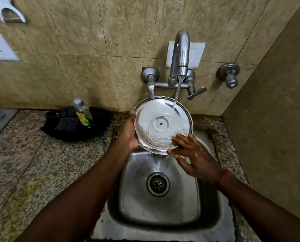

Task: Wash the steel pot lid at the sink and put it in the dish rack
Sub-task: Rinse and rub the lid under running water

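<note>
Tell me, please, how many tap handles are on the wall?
3: a left lever beside the spout, a right lever, and a round knob farther right; none looks hidden.

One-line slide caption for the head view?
Left hand holds the steel pot lid under the running tap; right hand touches its lower edge with straight fingers, above the sink.

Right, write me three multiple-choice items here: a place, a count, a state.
1. The clear green-labelled bottle sits: A in the black tray left of the round steel pot lid; B right of it; C on it.
2. Hands touching the lid: A none; B one; C two.
3. The curved steel tap is: A off; B running onto the lid; C running beside it.
A, it sits in the tray. C, left hand grips the rim, right hand touches the face. B, the stream hits it.
</note>
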